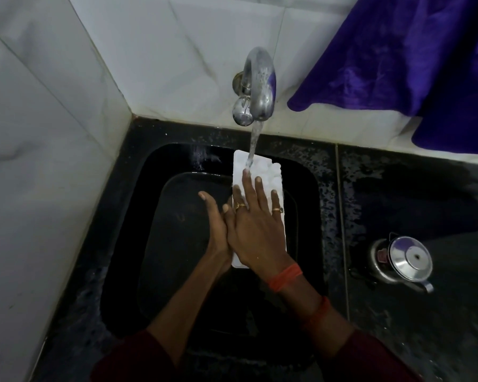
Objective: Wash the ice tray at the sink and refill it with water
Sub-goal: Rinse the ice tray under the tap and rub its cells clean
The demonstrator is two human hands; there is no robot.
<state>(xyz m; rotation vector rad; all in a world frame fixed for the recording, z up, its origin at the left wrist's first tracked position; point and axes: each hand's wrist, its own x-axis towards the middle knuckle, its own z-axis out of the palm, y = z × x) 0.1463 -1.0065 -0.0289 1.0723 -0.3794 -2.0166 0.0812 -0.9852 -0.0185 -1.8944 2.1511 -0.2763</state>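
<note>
A white ice tray [262, 168] is held lengthwise over the black sink [127, 216], its far end under the stream from the metal tap [258, 84]. Water strikes the tray's far part and splashes white. My left hand [214, 224] grips the tray along its left edge, thumb side up, fingers partly hidden beneath. My right hand [255, 224] lies flat on top of the tray with fingers spread, covering its near half; the middle fingertip touches the falling water.
A steel kettle-like pot with lid [400, 261] stands on the wet black counter [411, 188] to the right. A purple cloth [411, 59] hangs over the white tiled wall [39, 133] at upper right. White tiles also close off the left side.
</note>
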